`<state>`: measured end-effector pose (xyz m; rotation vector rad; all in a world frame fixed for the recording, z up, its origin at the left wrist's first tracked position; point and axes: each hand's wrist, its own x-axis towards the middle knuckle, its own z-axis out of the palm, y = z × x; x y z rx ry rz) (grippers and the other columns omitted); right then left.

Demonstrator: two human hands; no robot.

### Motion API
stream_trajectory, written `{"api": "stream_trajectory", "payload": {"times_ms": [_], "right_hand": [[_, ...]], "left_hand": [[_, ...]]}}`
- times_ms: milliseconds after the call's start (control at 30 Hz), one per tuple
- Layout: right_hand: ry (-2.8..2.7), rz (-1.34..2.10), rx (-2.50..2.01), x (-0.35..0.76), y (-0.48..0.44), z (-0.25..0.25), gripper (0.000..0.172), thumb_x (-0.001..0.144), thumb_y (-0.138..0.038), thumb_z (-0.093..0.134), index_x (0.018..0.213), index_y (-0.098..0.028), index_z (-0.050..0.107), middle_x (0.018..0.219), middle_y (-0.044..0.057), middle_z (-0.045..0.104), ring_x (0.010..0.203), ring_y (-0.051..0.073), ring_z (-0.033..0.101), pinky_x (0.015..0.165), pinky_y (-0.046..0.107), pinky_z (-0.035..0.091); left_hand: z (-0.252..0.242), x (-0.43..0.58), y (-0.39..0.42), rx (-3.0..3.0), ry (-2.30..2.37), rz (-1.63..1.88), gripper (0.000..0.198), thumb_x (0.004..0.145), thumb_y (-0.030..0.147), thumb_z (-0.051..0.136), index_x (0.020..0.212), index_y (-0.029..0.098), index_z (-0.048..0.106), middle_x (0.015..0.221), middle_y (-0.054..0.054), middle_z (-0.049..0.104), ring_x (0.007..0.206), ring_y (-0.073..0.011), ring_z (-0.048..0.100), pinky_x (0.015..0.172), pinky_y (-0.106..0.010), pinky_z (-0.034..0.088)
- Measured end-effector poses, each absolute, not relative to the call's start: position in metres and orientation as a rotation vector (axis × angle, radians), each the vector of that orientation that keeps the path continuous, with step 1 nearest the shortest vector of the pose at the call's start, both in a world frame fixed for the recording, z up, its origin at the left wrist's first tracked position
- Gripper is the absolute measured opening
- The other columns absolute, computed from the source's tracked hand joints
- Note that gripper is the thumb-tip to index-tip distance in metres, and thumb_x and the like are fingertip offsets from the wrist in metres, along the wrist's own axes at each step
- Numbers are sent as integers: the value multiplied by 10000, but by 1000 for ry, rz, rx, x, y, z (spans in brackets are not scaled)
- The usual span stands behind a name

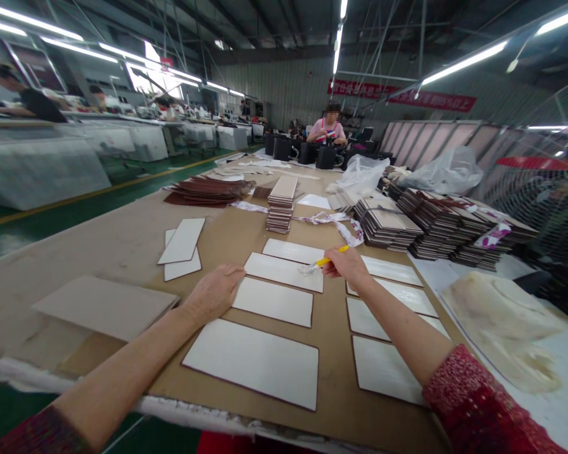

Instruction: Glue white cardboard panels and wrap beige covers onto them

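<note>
My right hand (345,268) is closed around a yellow-handled brush (330,256), its whitish bristles touching the right part of a white rectangular panel (279,270). My left hand (216,290) lies at the left end of that panel, fingers stretched toward its edge. In the same column, another white panel (291,250) lies behind it. Nearer me are a third panel (273,301) and a large one (255,362). Under my right forearm is a second column of white panels (388,366), partly hidden, with a glossy sheen on some. All have dark edges.
Beyond the panels stands a stack of boards (283,195), beside brown sheets (208,190). Bundled boards (388,224) and a plastic bag (360,173) are at right. Two loose panels (182,243) and a grey board (106,307) lie left. A person (329,129) works at the far end.
</note>
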<state>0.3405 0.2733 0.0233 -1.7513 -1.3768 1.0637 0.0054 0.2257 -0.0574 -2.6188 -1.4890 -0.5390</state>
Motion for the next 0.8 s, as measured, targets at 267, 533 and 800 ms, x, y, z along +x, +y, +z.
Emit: {"api": "stream_trajectory", "payload": {"times_ms": [267, 533, 800], "right_hand": [[-1268, 998, -1709, 375, 261, 25, 180, 885, -244, 650, 744, -133, 636, 564, -3, 651, 491, 127, 639, 445, 201, 510], [-1106, 1089, -1480, 358, 254, 41, 127, 875, -217, 535, 825, -148, 628, 619, 38, 709, 538, 145, 693, 505, 201, 567], [-1164, 1329, -1287, 256, 266, 26, 128, 859, -232, 561, 810, -143, 639, 644, 43, 710, 579, 153, 702, 487, 195, 556]], "left_hand": [[-58, 4, 226, -2611, -1480, -569, 362, 873, 95, 437, 1184, 126, 619, 1210, -129, 643, 1129, -258, 567, 1070, -427, 427], [-54, 7, 222, -2607, -1521, -624, 336, 893, 118, 434, 1157, 161, 637, 1219, -119, 636, 1129, -253, 575, 1060, -425, 444], [-51, 7, 219, -2600, -1573, -587, 335, 875, 84, 450, 1147, 162, 630, 1188, -117, 653, 1128, -239, 590, 1042, -398, 468]]}}
